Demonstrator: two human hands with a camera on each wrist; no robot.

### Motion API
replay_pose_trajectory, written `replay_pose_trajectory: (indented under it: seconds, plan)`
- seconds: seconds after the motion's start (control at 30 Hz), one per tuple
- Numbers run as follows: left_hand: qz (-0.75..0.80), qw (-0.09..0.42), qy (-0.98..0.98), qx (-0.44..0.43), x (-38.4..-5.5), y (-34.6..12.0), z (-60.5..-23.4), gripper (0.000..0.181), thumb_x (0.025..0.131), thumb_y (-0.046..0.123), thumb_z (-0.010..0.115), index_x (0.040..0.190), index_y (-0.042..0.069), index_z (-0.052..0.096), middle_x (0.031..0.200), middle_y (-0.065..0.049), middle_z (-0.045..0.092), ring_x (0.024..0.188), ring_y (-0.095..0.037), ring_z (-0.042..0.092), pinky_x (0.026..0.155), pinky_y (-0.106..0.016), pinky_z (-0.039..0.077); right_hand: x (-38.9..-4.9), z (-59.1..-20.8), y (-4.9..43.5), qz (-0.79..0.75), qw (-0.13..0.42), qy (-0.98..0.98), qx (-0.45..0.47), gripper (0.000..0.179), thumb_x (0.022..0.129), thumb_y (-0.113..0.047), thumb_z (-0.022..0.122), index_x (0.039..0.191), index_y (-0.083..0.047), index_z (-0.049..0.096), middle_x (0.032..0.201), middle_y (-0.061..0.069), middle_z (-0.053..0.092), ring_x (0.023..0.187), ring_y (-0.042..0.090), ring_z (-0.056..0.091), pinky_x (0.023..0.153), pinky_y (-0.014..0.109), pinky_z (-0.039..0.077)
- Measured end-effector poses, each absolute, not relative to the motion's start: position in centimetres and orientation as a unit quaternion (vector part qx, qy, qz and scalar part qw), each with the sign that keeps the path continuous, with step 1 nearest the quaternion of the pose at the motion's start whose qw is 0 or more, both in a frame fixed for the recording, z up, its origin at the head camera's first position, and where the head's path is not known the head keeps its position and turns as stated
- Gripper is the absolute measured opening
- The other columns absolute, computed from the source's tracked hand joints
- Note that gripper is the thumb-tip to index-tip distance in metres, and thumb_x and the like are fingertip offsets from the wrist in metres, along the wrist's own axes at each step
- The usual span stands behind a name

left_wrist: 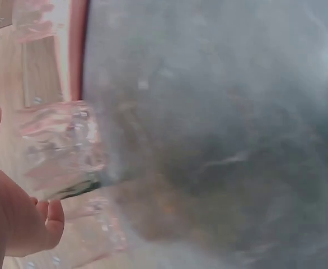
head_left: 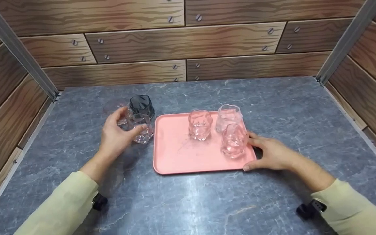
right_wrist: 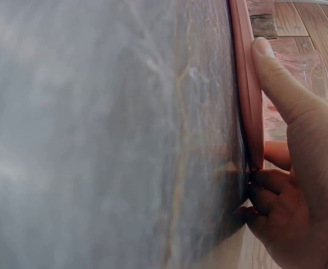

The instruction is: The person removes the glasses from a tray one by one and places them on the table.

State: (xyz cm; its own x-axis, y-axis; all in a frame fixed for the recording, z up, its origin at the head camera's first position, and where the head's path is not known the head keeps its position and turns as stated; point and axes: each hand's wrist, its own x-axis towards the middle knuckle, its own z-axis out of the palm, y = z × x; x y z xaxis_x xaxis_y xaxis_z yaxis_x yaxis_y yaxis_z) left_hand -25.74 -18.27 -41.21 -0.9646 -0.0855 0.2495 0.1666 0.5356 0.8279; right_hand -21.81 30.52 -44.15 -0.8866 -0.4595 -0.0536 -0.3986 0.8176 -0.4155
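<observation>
My left hand (head_left: 114, 133) is spread around a clear faceted glass (head_left: 143, 137) left of the pink tray (head_left: 171, 153). The thumb overlaps that glass in the head view; in the left wrist view, the glass (left_wrist: 63, 145) shows beyond the parted thumb and fingers. A dark grey glass (head_left: 141, 102) stands just behind it, and another clear glass (head_left: 111, 105) is partly hidden by my left fingers. My right hand (head_left: 273, 153) grips the tray's right side near the front corner, thumb on the rim (right_wrist: 248, 84) and fingers curled at the edge.
Three clear glasses stand on the tray: one near the middle (head_left: 200, 125), one at the back right (head_left: 228, 114) and one at the right (head_left: 233, 143). A grey marbled table (head_left: 188, 202) lies beneath, with wood-patterned walls (head_left: 181, 42) at the back and sides.
</observation>
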Motion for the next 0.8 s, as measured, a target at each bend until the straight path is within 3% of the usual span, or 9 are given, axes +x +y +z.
replay_pose_trajectory:
  seconds: [0.13,0.27,0.63,0.8]
  plan:
    - [-0.474,0.179,-0.861,-0.051,-25.6,-17.4,-39.5,0.082,0.083,0.028,0.093,0.15,0.0,0.054,0.147,-0.018,0.058,0.134,-0.032,0.053,0.112,-0.049,0.045,-21.8,-44.1,30.5,-0.201,0.075,0.95,-0.228,0.111,0.077,-0.075,0.081,0.156,-0.003,0.051,0.164,0.029,0.035,0.145,0.054,0.04,0.118,0.068,0.033]
    - [-0.472,0.191,-0.856,-0.091,-25.5,-15.6,-38.3,0.079,0.084,0.03,0.093,0.148,0.0,0.057,0.145,-0.017,0.06,0.133,-0.03,0.054,0.11,-0.047,0.047,-21.9,-44.1,30.5,-0.2,0.079,0.95,-0.227,0.111,0.077,-0.075,0.081,0.156,-0.002,0.051,0.164,0.029,0.034,0.145,0.055,0.04,0.118,0.069,0.032]
    - [-0.479,0.034,-0.859,-0.176,-27.1,-9.0,-38.1,0.093,0.079,0.044,0.094,0.155,0.01,0.052,0.154,-0.008,0.056,0.138,-0.024,0.053,0.114,-0.041,0.046,-21.8,-44.3,30.6,-0.203,0.07,0.949,-0.23,0.11,0.077,-0.072,0.083,0.155,-0.002,0.051,0.163,0.03,0.036,0.145,0.055,0.04,0.118,0.068,0.033]
    - [-0.471,-0.014,-0.859,-0.2,-28.0,-6.4,-38.9,0.093,0.08,0.038,0.095,0.157,0.01,0.05,0.157,-0.009,0.053,0.143,-0.028,0.05,0.115,-0.044,0.045,-21.7,-44.2,30.5,-0.204,0.068,0.948,-0.233,0.109,0.077,-0.07,0.084,0.155,-0.002,0.052,0.162,0.031,0.036,0.144,0.056,0.041,0.117,0.069,0.033]
